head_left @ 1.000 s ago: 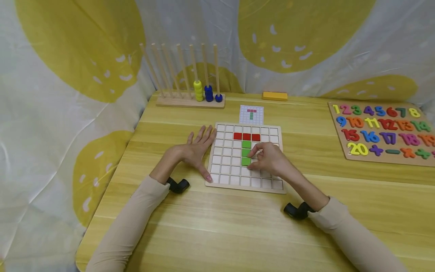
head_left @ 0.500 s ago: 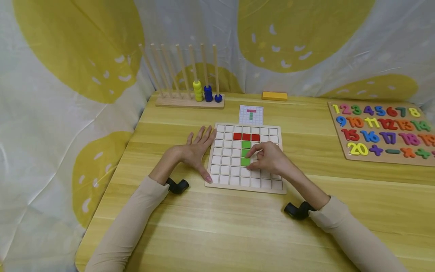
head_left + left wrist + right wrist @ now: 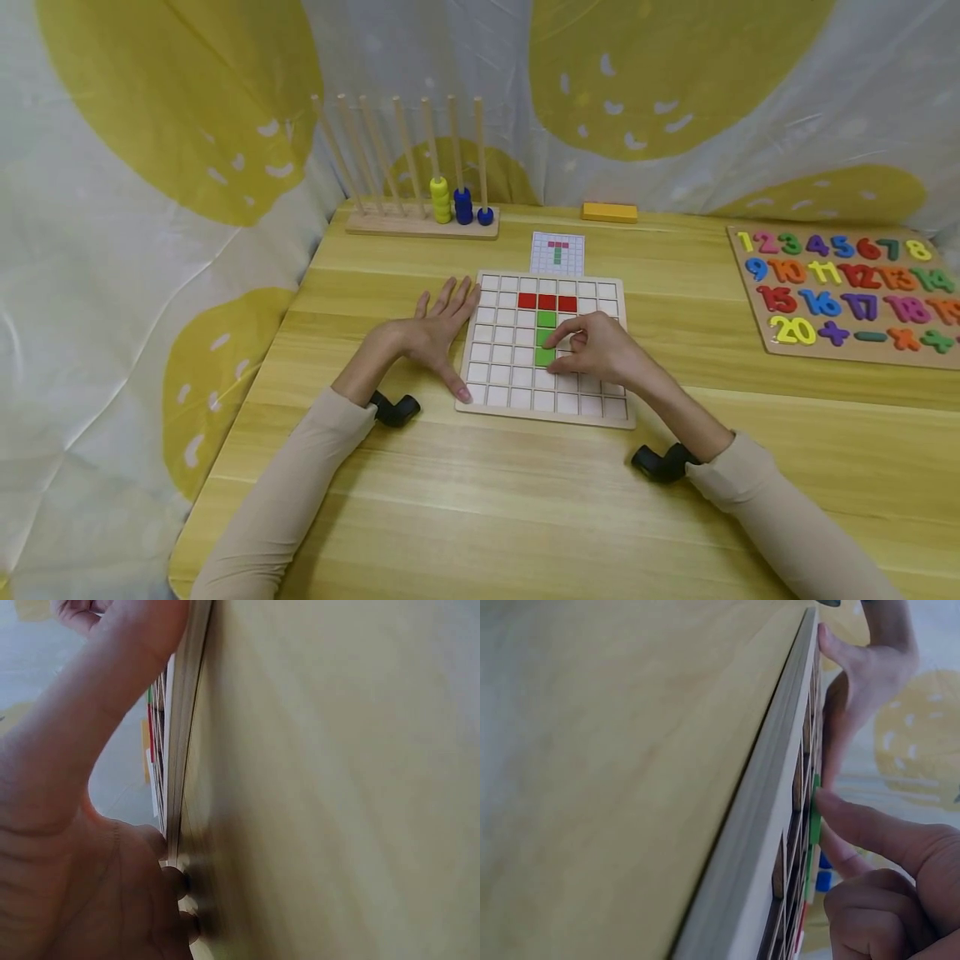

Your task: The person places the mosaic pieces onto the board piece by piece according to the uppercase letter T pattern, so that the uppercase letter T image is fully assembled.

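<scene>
A wooden grid board (image 3: 543, 416) of white squares lies on the table, with a row of red tiles (image 3: 547, 302) and a column of green tiles (image 3: 547, 319) below its middle one. My right hand (image 3: 600, 350) pinches the lowest green tile (image 3: 815, 814) between thumb and index finger. That tile stands a little proud of the grid in the right wrist view. The other right fingers are curled into the palm. With fingers spread, my left hand (image 3: 431, 337) rests along the board's left edge, its thumb at the near left corner.
Behind the board lies a card (image 3: 557, 253) printed with a red and green T. A peg abacus (image 3: 422, 223) with yellow and blue beads stands at the back left. An orange block (image 3: 610, 212) is at the back. A number puzzle board (image 3: 847, 296) lies at right.
Both hands and the tiles hold their places on the board. Only the head view has shifted very slightly.
</scene>
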The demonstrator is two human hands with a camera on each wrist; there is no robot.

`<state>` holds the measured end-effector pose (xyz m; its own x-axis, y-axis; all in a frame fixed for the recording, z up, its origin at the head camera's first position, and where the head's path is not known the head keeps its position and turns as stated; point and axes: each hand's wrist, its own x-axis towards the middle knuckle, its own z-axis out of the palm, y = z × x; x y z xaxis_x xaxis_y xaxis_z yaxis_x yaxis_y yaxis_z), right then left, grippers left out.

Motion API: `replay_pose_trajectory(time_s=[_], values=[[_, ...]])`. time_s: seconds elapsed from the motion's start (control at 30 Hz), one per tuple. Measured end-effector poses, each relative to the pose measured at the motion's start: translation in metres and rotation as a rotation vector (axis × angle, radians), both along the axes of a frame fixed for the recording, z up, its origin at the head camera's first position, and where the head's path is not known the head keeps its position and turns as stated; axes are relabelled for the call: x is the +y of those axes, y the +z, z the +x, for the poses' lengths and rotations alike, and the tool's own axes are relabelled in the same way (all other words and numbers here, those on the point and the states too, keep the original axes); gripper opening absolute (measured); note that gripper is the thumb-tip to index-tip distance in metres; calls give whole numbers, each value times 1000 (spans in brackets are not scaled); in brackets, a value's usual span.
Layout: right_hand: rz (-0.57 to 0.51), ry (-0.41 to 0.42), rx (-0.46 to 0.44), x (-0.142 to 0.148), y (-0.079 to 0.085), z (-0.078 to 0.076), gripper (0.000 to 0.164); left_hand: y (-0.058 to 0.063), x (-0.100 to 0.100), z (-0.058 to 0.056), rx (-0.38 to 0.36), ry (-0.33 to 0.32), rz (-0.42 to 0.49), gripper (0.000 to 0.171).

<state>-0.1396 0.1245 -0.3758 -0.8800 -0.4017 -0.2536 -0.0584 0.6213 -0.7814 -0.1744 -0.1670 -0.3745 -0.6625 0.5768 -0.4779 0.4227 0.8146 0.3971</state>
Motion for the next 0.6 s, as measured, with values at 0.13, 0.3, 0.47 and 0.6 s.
replay_pose_trajectory(time_s=[0.13,0.3,0.47,0.6], values=[[0,1,10,1,-1,0,24,1,0,1,-1,2,0,162],[17,-6,29,0,-1,1,24,2,0,1,-5,4,-1,162],[33,-10,52,-1,1,3,23,2,1,1,0,2,0,162],[26,-11,73,2,4,4,18,3,-2,1,-6,-3,7,162]])
